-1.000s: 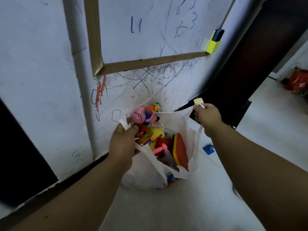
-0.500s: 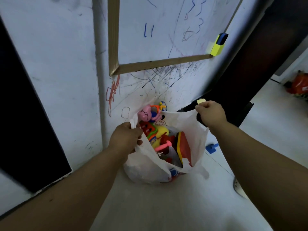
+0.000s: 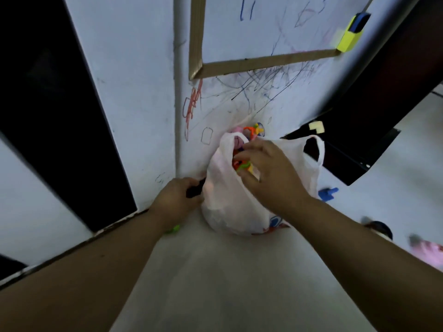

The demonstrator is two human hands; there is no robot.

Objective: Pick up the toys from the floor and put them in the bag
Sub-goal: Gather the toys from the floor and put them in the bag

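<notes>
From the head view, our right hand [image 3: 271, 173] hung spread-fingered over the stuffed bag [image 3: 223, 195] at 12 o'clock, our left hand [image 3: 176, 200] at its 8 o'clock curled beside something dark, grip unclear, so the unheld bag might slump and spill its toys [image 3: 241, 164].

I find the view dim, with a cool bluish cast over the wall [image 3: 134, 92] and floor [image 3: 239, 283]. Light is soft and even, leaving faint shadow under the bag [image 3: 223, 200]. Motion blur smears the right hand [image 3: 271, 173] and a pink object [image 3: 429, 252] at the right edge. Straight edges lean and bow toward the corners.
</notes>
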